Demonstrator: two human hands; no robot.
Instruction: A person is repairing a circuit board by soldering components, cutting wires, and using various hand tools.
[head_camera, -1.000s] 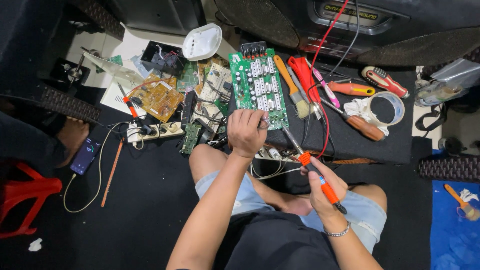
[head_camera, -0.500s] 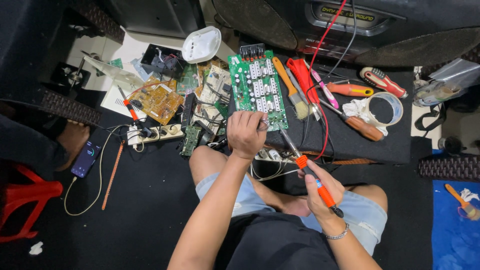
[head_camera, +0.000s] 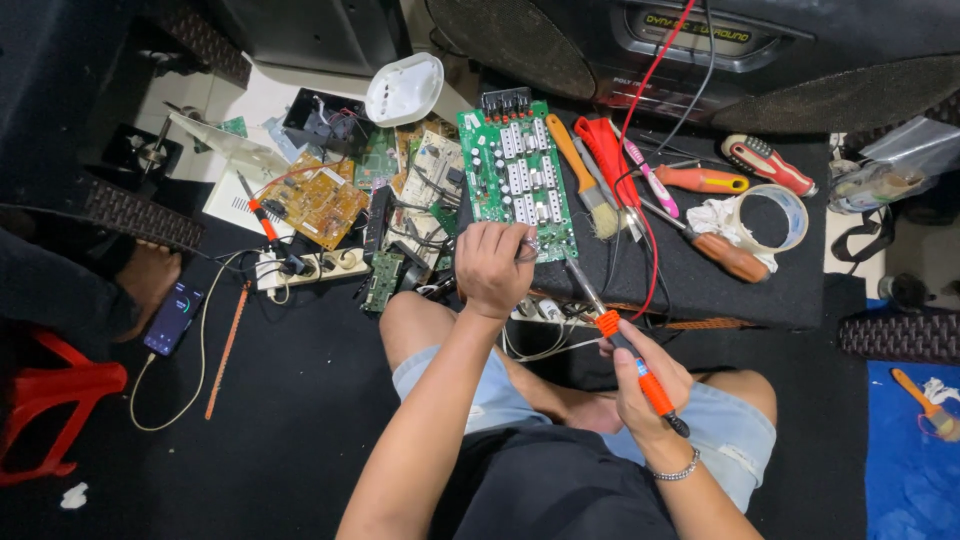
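A long green circuit board (head_camera: 515, 175) with several white parts lies on a black cloth in front of me. My left hand (head_camera: 492, 265) rests curled on the board's near end, and a thin metal bit shows between its fingers. My right hand (head_camera: 645, 385) grips an orange-handled soldering iron (head_camera: 630, 352) like a pen. The iron's metal tip (head_camera: 568, 262) points at the board's near right corner, just beside my left hand. I sit on the floor with my knees on either side of the work.
Around the board lie a paintbrush (head_camera: 585, 180), red pliers (head_camera: 612, 150), screwdrivers (head_camera: 705, 180), a tape roll (head_camera: 770, 215), more circuit boards (head_camera: 320, 205), a white power strip (head_camera: 305, 268) and a white cover (head_camera: 405, 88). A phone (head_camera: 173, 315) charges at left. Another person's foot (head_camera: 145, 280) is nearby.
The soldering iron's tip has moved up and left toward the board's near corner. My left hand has stayed on the board's near end.
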